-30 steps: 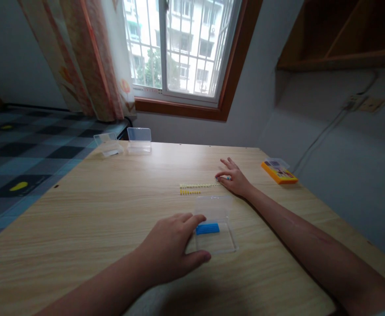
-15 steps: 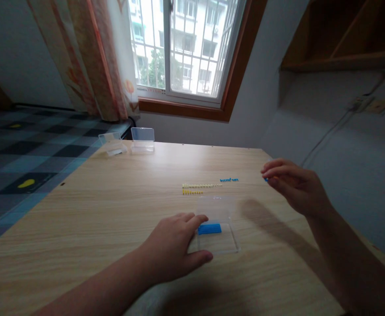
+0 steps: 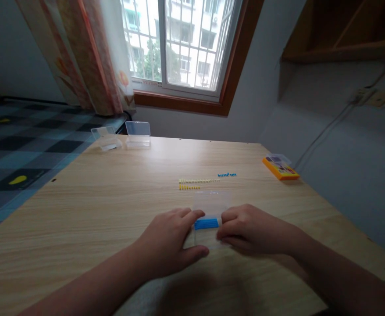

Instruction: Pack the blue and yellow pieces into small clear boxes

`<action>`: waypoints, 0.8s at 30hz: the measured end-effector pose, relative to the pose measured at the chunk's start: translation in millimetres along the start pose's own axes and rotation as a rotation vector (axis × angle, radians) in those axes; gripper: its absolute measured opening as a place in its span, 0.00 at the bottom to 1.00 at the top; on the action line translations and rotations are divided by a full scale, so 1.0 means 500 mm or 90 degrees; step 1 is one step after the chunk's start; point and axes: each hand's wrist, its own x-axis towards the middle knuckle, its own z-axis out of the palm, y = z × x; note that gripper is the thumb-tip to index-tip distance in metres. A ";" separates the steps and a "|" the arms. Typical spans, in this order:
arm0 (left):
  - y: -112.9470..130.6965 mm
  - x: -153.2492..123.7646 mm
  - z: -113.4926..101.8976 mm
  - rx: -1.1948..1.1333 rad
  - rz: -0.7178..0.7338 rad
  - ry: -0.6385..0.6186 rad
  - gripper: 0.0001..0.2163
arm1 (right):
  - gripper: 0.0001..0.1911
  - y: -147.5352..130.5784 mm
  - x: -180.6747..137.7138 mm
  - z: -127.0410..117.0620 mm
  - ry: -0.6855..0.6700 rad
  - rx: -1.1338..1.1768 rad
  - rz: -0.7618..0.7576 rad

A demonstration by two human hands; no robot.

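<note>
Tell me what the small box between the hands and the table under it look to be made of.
The small box looks like clear, glossy plastic: the wood grain and a row of blue pieces show through it. The table looks like light wood or a wood-look laminate with a smooth matte finish, judging by its printed-looking grain; which of the two cannot be told.

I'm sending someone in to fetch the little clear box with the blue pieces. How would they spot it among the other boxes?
On the wooden table, look at the near middle, where the left hand and right hand rest on either side of a clear box. Unlike the two clear boxes at the far left corner and the orange box by the wall, it holds a row of blue pieces.
</note>
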 end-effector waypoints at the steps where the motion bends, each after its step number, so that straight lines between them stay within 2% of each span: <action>1: 0.000 0.000 0.000 -0.001 0.002 0.001 0.28 | 0.09 0.000 0.001 0.002 -0.003 -0.003 0.004; 13: 0.001 0.002 -0.002 0.000 0.008 0.001 0.28 | 0.06 0.008 0.009 -0.006 -0.007 0.005 0.040; 18: -0.001 0.000 0.001 0.000 0.009 0.000 0.29 | 0.12 0.014 -0.002 -0.019 0.006 0.014 -0.009; 24: -0.001 0.001 0.001 -0.005 0.010 0.001 0.29 | 0.14 0.016 -0.004 -0.007 -0.011 0.017 -0.035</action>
